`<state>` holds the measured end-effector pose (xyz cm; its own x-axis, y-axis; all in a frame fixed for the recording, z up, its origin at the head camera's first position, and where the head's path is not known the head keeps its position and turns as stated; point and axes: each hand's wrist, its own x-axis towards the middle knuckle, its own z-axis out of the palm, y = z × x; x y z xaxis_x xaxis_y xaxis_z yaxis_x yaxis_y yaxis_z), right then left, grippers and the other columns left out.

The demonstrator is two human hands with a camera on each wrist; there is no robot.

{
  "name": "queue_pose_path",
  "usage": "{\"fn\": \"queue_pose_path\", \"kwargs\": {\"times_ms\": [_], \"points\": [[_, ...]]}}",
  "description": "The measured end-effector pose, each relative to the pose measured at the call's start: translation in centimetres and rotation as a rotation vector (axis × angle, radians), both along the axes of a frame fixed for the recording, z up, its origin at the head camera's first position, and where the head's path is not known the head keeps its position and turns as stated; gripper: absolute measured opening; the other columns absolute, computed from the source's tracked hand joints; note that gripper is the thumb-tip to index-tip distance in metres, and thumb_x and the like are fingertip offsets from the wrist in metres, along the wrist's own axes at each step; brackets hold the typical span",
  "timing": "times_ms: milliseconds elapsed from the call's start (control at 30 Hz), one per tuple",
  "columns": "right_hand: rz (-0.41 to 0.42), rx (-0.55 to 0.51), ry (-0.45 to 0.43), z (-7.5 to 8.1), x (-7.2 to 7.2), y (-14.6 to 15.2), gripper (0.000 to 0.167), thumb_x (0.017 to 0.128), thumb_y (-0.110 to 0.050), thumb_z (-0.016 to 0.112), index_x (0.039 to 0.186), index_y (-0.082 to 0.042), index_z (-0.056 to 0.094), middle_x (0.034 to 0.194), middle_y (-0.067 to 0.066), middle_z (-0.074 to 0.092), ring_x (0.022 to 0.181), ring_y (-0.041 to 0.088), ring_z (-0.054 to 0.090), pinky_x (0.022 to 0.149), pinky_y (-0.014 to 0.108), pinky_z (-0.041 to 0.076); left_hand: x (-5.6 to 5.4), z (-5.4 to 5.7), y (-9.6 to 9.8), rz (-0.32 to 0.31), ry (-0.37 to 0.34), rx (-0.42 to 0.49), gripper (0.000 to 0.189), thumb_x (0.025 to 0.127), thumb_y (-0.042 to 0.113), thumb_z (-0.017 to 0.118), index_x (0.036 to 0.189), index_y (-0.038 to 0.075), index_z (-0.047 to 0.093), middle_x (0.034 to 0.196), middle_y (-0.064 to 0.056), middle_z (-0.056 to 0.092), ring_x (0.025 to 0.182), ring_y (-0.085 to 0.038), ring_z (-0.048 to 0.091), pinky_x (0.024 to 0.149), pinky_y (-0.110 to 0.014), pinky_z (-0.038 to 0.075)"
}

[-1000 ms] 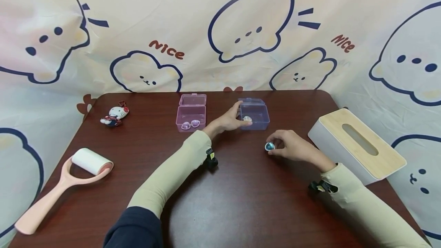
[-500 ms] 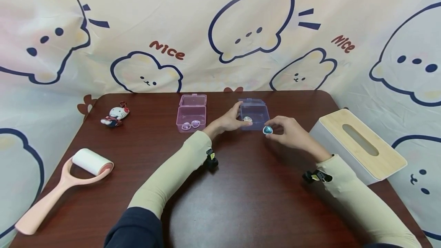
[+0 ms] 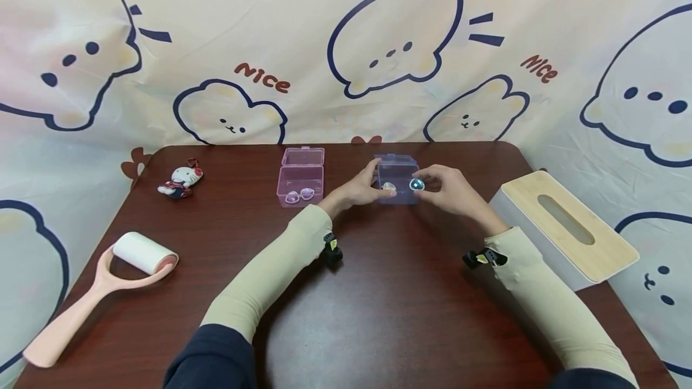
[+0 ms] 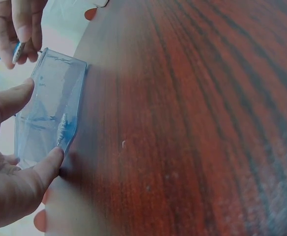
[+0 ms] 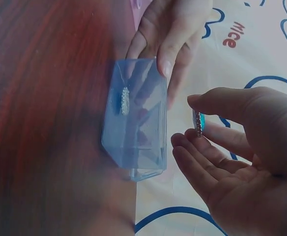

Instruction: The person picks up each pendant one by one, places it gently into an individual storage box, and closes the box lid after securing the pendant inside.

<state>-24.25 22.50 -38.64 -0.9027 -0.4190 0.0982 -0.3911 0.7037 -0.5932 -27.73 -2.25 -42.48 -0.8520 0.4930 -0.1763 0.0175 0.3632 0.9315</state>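
Note:
A clear blue plastic box (image 3: 402,191) with its lid raised stands near the back of the table. My left hand (image 3: 358,189) grips its left end, thumb at the front and fingers behind. Inside lies a pale round gem (image 3: 388,186) with a beaded edge, also visible through the wall in the right wrist view. My right hand (image 3: 453,192) pinches a round blue gem (image 3: 416,184) with a beaded silver rim between thumb and fingers. In the right wrist view, that blue gem (image 5: 199,123) is held above the box's opening side, apart from the box (image 5: 133,142).
Left of the hands stands an open pink box (image 3: 300,179) with two pale purple gems. Farther left are a cat-figure keychain (image 3: 181,182) and a lint roller (image 3: 103,287). A tissue box (image 3: 564,227) with a wooden top sits at the right, by my right forearm.
My right hand has carried the blue gem away from me and slightly left, from in front of the blue box to over its right end. My left hand has stayed on the box.

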Motion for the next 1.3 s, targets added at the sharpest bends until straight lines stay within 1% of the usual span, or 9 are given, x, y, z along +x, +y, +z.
{"fn": "queue_pose_path", "kwargs": {"times_ms": [100, 300, 467, 567, 667, 767, 900, 1067, 1300], "points": [[-0.005, -0.003, 0.0, -0.1, -0.6, -0.1, 0.041, 0.091, -0.009, 0.077, 0.129, 0.001, 0.067, 0.121, 0.018, 0.068, 0.112, 0.034, 0.07, 0.098, 0.051, 0.057, 0.0, 0.0, -0.1, 0.0, 0.001, 0.01, 0.101, 0.096, 0.022, 0.073, 0.165, 0.011, 0.001, 0.168, -0.021, 0.023, 0.156, -0.035, 0.03, 0.127, -0.048, 0.027], [0.012, -0.011, -0.039, -0.2, -1.9, -0.5, 0.042, 0.093, -0.012, 0.076, 0.131, 0.0, 0.066, 0.125, 0.018, 0.068, 0.116, 0.035, 0.069, 0.099, 0.05, 0.057, 0.4, -0.2, -0.6, 0.026, -0.022, 0.017, 0.099, 0.096, 0.021, 0.074, 0.165, 0.012, 0.003, 0.163, -0.018, 0.034, 0.149, -0.033, 0.041, 0.125, -0.048, 0.03], [0.001, -0.007, -0.024, -0.4, -2.5, -0.2, 0.041, 0.092, -0.01, 0.077, 0.129, 0.002, 0.067, 0.122, 0.02, 0.069, 0.114, 0.037, 0.07, 0.097, 0.051, 0.058, 0.4, -0.3, -0.2, -0.001, -0.019, 0.033, 0.099, 0.097, 0.022, 0.073, 0.165, 0.012, 0.002, 0.162, -0.02, 0.036, 0.146, -0.033, 0.045, 0.124, -0.048, 0.033], [0.011, -0.005, -0.02, -0.9, -2.8, -0.3, 0.041, 0.092, -0.011, 0.077, 0.13, 0.001, 0.067, 0.123, 0.02, 0.069, 0.115, 0.037, 0.069, 0.098, 0.051, 0.057, 0.5, -0.5, -0.3, 0.001, -0.016, 0.029, 0.098, 0.097, 0.021, 0.073, 0.165, 0.011, 0.003, 0.162, -0.02, 0.036, 0.147, -0.033, 0.043, 0.125, -0.049, 0.032], [0.021, -0.002, -0.026, -1.2, -2.9, -0.4, 0.042, 0.093, -0.013, 0.077, 0.13, 0.001, 0.067, 0.124, 0.019, 0.069, 0.117, 0.036, 0.069, 0.099, 0.05, 0.057, 0.6, -0.6, -0.5, 0.001, -0.017, 0.026, 0.098, 0.096, 0.02, 0.073, 0.165, 0.012, 0.003, 0.163, -0.02, 0.033, 0.149, -0.034, 0.04, 0.125, -0.049, 0.031], [0.011, -0.007, -0.03, -1.1, -3.0, -0.4, 0.041, 0.092, -0.013, 0.077, 0.13, 0.0, 0.067, 0.123, 0.018, 0.069, 0.116, 0.035, 0.069, 0.099, 0.05, 0.057, 0.6, -0.6, -0.6, -0.005, -0.015, 0.029, 0.098, 0.096, 0.02, 0.073, 0.165, 0.012, 0.003, 0.162, -0.02, 0.035, 0.147, -0.034, 0.044, 0.124, -0.049, 0.033], [0.002, -0.014, -0.024, -0.7, -3.3, 0.0, 0.041, 0.092, -0.012, 0.077, 0.13, 0.001, 0.067, 0.123, 0.018, 0.069, 0.116, 0.036, 0.069, 0.099, 0.051, 0.057, 0.3, -0.3, -0.4, -0.011, -0.003, 0.043, 0.095, 0.097, 0.019, 0.073, 0.164, 0.011, 0.005, 0.157, -0.021, 0.041, 0.141, -0.034, 0.048, 0.122, -0.05, 0.036], [-0.004, 0.0, -0.009, -0.5, -3.5, 0.3, 0.042, 0.092, -0.013, 0.077, 0.13, 0.001, 0.067, 0.123, 0.019, 0.07, 0.116, 0.036, 0.068, 0.101, 0.051, 0.056, 0.1, -0.2, -0.1, -0.011, -0.001, 0.047, 0.094, 0.097, 0.019, 0.072, 0.164, 0.013, 0.006, 0.158, -0.021, 0.04, 0.143, -0.034, 0.047, 0.122, -0.05, 0.035], [-0.024, 0.033, 0.015, -0.9, -3.7, 0.6, 0.042, 0.091, -0.016, 0.078, 0.129, 0.0, 0.068, 0.125, 0.019, 0.07, 0.118, 0.035, 0.063, 0.105, 0.054, 0.049, 0.0, -0.1, 0.1, -0.008, 0.002, 0.029, 0.096, 0.097, 0.02, 0.072, 0.164, 0.012, 0.004, 0.159, -0.021, 0.04, 0.144, -0.033, 0.047, 0.123, -0.049, 0.034]]}}
